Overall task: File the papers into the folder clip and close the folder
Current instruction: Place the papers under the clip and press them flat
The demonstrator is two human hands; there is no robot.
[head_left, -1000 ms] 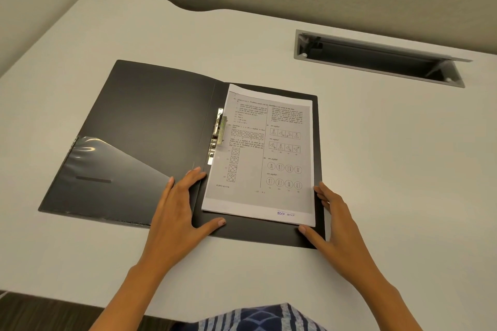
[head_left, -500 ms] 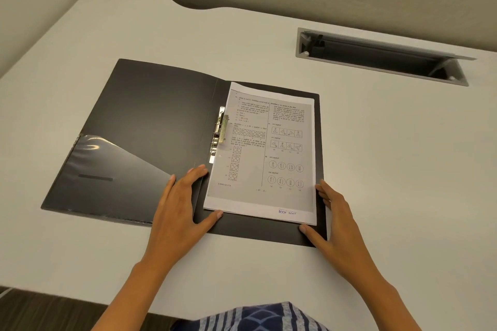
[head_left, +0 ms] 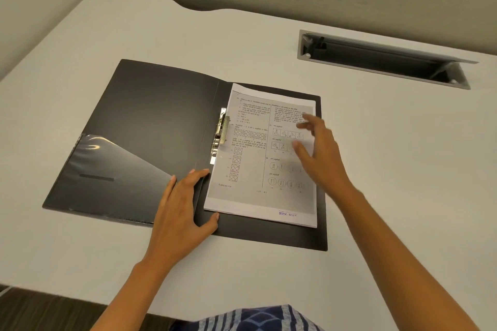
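A black folder [head_left: 150,121] lies open flat on the white desk. A stack of printed papers [head_left: 250,169] rests on its right half, the left edge tucked under the metal clip [head_left: 222,129] by the spine. My left hand [head_left: 183,204] lies flat on the folder by the spine, its thumb touching the stack's lower left corner. My right hand [head_left: 317,148] hovers over the right side of the papers, fingers spread and blurred, holding nothing. It hides part of the printed page.
A clear plastic pocket [head_left: 113,169] sits on the folder's left inner cover. A grey cable tray [head_left: 376,59] with a raised lid is sunk into the desk at the back right. Partition walls close off the back and left.
My right hand has left the folder's lower right corner and moved up over the middle right of the papers. The left hand has stayed in place.
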